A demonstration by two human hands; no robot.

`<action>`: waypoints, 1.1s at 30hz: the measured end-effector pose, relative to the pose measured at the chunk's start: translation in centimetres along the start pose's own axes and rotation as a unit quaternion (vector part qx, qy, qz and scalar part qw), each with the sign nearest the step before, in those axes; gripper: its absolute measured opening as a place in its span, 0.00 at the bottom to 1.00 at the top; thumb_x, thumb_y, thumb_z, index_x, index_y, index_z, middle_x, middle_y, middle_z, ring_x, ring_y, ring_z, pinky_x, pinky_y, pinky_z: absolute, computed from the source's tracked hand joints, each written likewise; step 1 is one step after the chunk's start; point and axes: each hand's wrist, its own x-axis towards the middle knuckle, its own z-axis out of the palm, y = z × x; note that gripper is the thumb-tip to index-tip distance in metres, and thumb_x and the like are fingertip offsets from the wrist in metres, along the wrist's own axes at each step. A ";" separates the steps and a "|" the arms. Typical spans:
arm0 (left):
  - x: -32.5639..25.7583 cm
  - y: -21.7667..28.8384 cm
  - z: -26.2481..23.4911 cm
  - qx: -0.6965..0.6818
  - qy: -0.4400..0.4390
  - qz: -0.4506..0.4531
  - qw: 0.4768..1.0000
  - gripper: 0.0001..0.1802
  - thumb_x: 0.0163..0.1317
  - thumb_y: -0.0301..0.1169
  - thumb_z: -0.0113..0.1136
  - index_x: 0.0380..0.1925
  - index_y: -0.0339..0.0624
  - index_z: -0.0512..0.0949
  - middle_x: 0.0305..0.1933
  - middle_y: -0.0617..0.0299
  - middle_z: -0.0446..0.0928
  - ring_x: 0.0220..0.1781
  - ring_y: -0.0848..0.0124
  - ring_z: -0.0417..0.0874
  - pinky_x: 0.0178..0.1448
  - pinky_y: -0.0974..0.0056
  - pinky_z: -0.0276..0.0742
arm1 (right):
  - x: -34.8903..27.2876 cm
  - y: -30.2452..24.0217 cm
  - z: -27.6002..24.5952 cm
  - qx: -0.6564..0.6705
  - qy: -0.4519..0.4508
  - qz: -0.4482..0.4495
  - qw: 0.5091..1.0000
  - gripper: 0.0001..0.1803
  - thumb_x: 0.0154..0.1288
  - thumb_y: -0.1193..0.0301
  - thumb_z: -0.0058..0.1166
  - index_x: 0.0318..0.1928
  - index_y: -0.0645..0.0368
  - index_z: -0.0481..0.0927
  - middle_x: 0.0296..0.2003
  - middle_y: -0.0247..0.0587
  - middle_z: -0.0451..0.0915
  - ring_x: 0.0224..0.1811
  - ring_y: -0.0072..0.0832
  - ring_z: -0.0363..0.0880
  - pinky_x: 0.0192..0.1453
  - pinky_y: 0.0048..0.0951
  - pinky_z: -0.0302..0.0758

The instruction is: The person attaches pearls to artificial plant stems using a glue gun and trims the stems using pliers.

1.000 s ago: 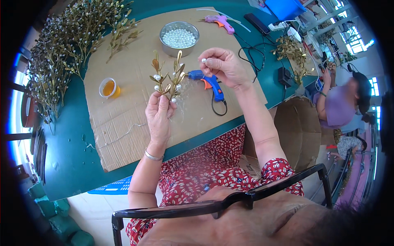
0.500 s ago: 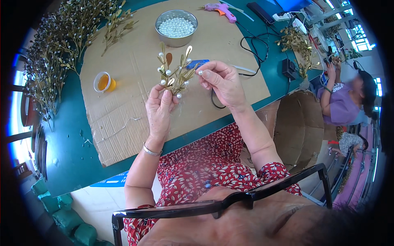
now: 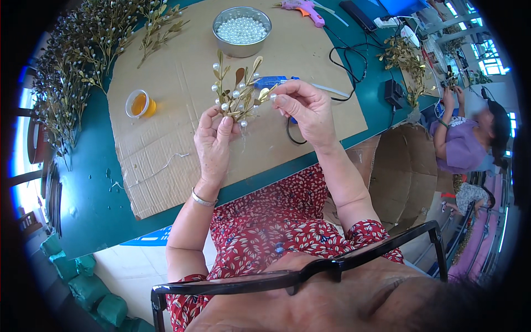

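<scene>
A gold-leaved artificial sprig [image 3: 239,74] with several white pearl beads stands up from my left hand [image 3: 213,138], which pinches its base between thumb and fingers. Just right of the sprig, my right hand [image 3: 311,113] is closed in a pinch on one pearl bead [image 3: 273,97], close to a gold leaf. Whether the bead touches that leaf I cannot tell. Behind the sprig lies a blue glue gun [image 3: 271,82], partly hidden by the sprig and my right hand. Beyond both hands a round metal bowl [image 3: 222,45] holds many loose pearl beads [image 3: 243,30].
A cardboard sheet [image 3: 160,182] covers much of the green table [image 3: 83,221]. On it sits a small cup of amber liquid [image 3: 145,105]. Bundled sprigs [image 3: 91,44] crowd the left. A pink glue gun [image 3: 307,11] and black cables [image 3: 351,63] lie back right; a co-worker [image 3: 462,138] sits beyond.
The sprig has turned a little in my left hand, showing more beads and leaves. My right hand has shifted slightly right with its bead. The view has moved slightly.
</scene>
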 end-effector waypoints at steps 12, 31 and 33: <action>-0.1 -0.3 0.0 0.046 0.000 0.052 0.998 0.16 0.67 0.26 0.52 0.53 0.33 0.67 0.32 0.66 0.76 0.33 0.82 0.74 0.39 0.76 0.70 | -0.2 -0.4 -0.4 -0.100 0.005 -0.031 0.994 0.06 0.59 0.77 0.60 0.36 0.67 0.81 0.31 0.33 0.79 0.33 0.17 0.75 0.38 0.17 0.72; 0.1 -0.3 0.2 0.058 0.006 0.057 0.997 0.17 0.67 0.27 0.53 0.53 0.32 0.67 0.32 0.65 0.76 0.32 0.81 0.73 0.39 0.76 0.69 | -0.4 0.2 -0.8 -0.068 0.023 0.000 0.997 0.08 0.57 0.77 0.62 0.37 0.67 0.79 0.31 0.33 0.79 0.33 0.15 0.76 0.39 0.17 0.74; 0.1 -0.1 0.6 0.059 0.011 0.052 0.997 0.17 0.67 0.27 0.53 0.53 0.32 0.67 0.32 0.66 0.76 0.32 0.81 0.73 0.38 0.76 0.68 | -0.6 0.9 -0.7 -0.065 0.033 0.015 0.997 0.09 0.57 0.77 0.63 0.38 0.66 0.79 0.31 0.31 0.79 0.32 0.14 0.74 0.37 0.16 0.73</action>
